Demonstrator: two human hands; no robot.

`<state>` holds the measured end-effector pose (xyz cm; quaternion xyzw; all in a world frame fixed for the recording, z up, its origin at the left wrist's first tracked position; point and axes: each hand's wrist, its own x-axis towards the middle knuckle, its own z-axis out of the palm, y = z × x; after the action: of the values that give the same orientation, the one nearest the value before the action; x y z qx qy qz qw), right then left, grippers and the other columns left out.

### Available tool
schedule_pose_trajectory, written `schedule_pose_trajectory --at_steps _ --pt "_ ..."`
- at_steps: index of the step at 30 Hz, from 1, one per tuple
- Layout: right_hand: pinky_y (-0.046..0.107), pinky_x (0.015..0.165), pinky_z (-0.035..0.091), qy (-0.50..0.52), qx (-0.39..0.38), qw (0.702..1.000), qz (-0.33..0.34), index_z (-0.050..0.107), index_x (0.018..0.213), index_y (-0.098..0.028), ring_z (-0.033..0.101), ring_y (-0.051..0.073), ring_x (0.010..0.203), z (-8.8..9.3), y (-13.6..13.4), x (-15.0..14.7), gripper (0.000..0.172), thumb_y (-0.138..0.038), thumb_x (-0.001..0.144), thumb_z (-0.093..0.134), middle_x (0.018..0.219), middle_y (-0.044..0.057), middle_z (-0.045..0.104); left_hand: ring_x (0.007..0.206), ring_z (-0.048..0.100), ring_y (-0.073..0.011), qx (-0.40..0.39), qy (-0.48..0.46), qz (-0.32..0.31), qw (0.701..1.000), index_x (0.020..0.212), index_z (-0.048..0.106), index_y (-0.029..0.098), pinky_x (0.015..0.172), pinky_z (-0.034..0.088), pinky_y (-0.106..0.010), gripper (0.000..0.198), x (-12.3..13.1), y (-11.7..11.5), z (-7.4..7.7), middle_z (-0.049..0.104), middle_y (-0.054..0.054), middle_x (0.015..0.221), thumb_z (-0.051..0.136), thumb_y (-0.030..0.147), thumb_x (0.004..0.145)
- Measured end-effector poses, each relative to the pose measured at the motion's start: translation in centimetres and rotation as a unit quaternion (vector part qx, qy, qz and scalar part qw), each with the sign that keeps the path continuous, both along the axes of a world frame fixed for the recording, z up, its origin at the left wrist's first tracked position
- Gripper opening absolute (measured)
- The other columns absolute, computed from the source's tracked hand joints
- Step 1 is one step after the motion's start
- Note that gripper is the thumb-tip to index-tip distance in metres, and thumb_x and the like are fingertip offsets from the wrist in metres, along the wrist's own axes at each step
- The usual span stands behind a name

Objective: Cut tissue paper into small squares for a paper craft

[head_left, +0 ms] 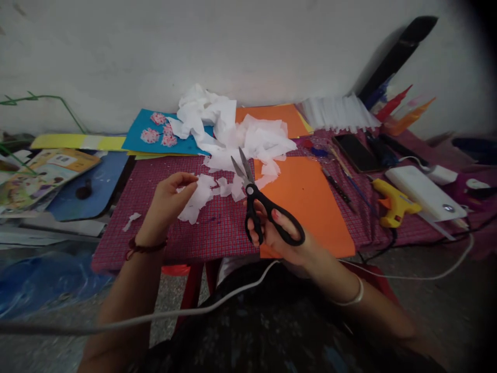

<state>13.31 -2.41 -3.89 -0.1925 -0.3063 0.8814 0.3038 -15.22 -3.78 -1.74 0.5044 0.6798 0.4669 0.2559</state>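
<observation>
My right hand (281, 235) grips black-handled scissors (250, 191), thumb and fingers through the two loops. The blades point away from me and stand slightly apart, with nothing clearly between them. To the left, my left hand (171, 199) hovers over the cloth, thumb and forefinger drawn close in a pinch. Whatever lies between those tips is too small to make out. Beside it, cut scraps of thin white paper (199, 199) are scattered on the checked cloth (229, 235). Behind the blades lies a crumpled heap of white tissue paper (212, 116).
Orange sheets (310, 207) lie at the right, and a blue sheet (135, 129) carries pink-and-white clusters (150, 135). Farther right are a phone (357, 152), a yellow glue gun (396, 204) and a white power strip (423, 191). A white cable (217, 307) crosses before my body.
</observation>
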Motion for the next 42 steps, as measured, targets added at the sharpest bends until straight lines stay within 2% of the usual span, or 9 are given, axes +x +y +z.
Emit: schedule_pose_trajectory --at_steps 5,11,14,17,19,23,30,36,42 --pt "0.028 0.061 0.046 -0.015 -0.007 1.0 0.01 0.065 0.105 -0.024 0.058 0.015 0.068 0.2 0.5 0.8 0.05 -0.056 0.072 0.083 0.087 0.002 0.067 0.103 0.066 -0.0275 0.012 0.155 -0.052 0.987 0.097 0.072 0.02 0.097 0.049 -0.04 0.021 1.7 1.6 0.2 0.073 -0.008 0.104 0.07 0.029 0.077" --pt "0.028 0.063 0.046 0.001 0.028 0.998 0.048 0.062 0.112 -0.021 0.059 0.014 0.067 0.6 0.6 0.8 0.054 -0.059 0.077 0.079 0.086 0.002 0.067 0.141 0.044 -0.0357 0.072 0.118 -0.184 0.973 0.129 0.062 0.02 0.119 0.031 -0.05 0.077 4.9 5.3 1.8 0.055 -0.014 0.146 0.086 0.029 0.057" --pt "0.028 0.062 0.045 0.005 0.034 0.998 0.059 0.061 0.113 -0.022 0.059 0.014 0.068 1.2 0.7 0.6 0.055 -0.06 0.077 0.078 0.087 0.002 0.067 0.125 0.058 -0.0339 0.03 -0.008 -0.28 0.959 0.113 0.071 0.02 0.108 0.045 -0.045 0.061 6.2 6.7 2.7 0.067 -0.013 0.129 0.087 0.031 0.055" --pt "0.028 0.062 0.044 0.006 0.042 0.997 0.061 0.062 0.111 -0.023 0.057 0.015 0.068 1.9 1.1 1.0 0.056 -0.061 0.074 0.079 0.085 0.002 0.065 0.086 0.069 -0.0246 -0.027 -0.129 -0.316 0.94 0.085 0.075 0.02 0.082 0.056 -0.037 0.026 6.2 7.0 2.6 0.075 -0.007 0.089 0.081 0.032 0.063" --pt "0.03 0.064 0.044 -0.008 0.072 0.996 0.045 0.063 0.109 -0.024 0.056 0.016 0.069 2.4 1.7 1.8 0.055 -0.063 0.074 0.079 0.086 0.003 0.065 0.069 0.066 -0.0189 -0.037 -0.178 -0.291 0.939 0.076 0.074 0.018 0.069 0.055 -0.032 0.018 5.5 6.6 2.3 0.073 -0.006 0.076 0.08 0.03 0.065" --pt "0.033 0.069 0.044 -0.075 0.213 0.974 -0.009 0.065 0.11 -0.023 0.056 0.019 0.074 3.0 4.2 3.8 0.054 -0.066 0.078 0.074 0.093 0.006 0.064 0.064 0.065 -0.0168 -0.041 -0.251 -0.202 0.946 0.084 0.076 0.016 0.061 0.054 -0.029 0.022 3.1 4.8 1.8 0.075 -0.007 0.078 0.082 0.028 0.066" --pt "0.039 0.087 0.048 -0.238 0.481 0.839 0.093 0.062 0.127 -0.021 0.059 0.021 0.091 2.8 9.6 1.4 0.052 -0.049 0.085 0.075 0.103 0.006 0.065 0.06 0.062 -0.0123 0.086 -0.335 -0.002 0.938 0.074 0.068 0.017 0.058 0.054 -0.024 0.028 -0.5 3.3 1.1 0.069 0.0 0.069 0.084 0.022 0.052" --pt "0.044 0.092 0.049 -0.251 0.548 0.787 0.129 0.06 0.133 -0.019 0.062 0.028 0.104 2.3 10.9 -3.1 0.057 -0.047 0.085 0.074 0.117 0.011 0.067 0.049 0.053 -0.0093 0.148 -0.342 0.035 0.927 0.068 0.062 0.018 0.049 0.047 -0.022 0.02 -2.6 3.0 0.2 0.061 0.003 0.058 0.079 0.026 0.061" --pt "0.042 0.09 0.048 -0.248 0.56 0.782 0.118 0.06 0.136 -0.02 0.062 0.027 0.103 2.3 10.5 -4.8 0.058 -0.047 0.086 0.072 0.117 0.01 0.067 0.063 0.062 -0.0116 0.195 -0.381 0.051 0.902 0.078 0.066 0.018 0.057 0.051 -0.023 0.019 -4.3 2.5 -0.3 0.069 -0.001 0.072 0.079 0.027 0.067"
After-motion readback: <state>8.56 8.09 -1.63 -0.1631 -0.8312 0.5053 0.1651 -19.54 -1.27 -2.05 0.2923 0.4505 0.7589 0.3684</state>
